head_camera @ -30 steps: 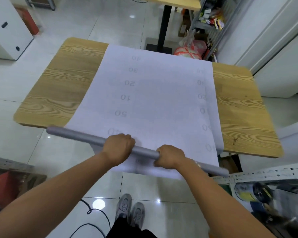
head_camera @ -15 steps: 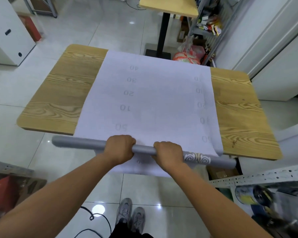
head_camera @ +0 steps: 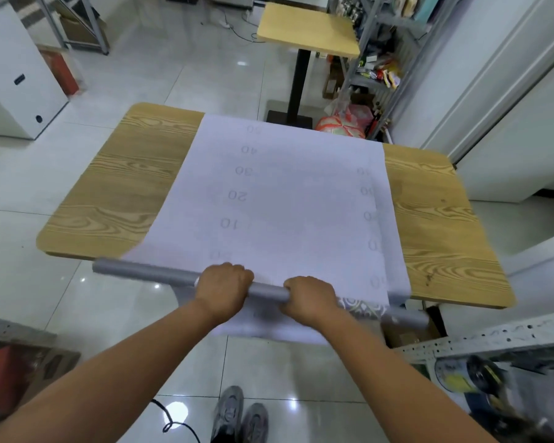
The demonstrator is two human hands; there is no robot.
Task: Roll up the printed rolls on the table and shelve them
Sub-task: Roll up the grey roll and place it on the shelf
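Your left hand (head_camera: 223,290) and right hand (head_camera: 311,298) clamp a grey roll (head_camera: 147,273) at the near edge of the wooden table (head_camera: 125,187), fingers curled over it, a short stretch of roll between them. From it a white printed sheet (head_camera: 285,203) lies flat toward 12 o'clock, faint numbers down its middle and right edge. Glossy floor tiles (head_camera: 205,75) surround the table. A metal shelf rack (head_camera: 375,59) stands at 1 o'clock, a smaller table (head_camera: 307,30) at 12.
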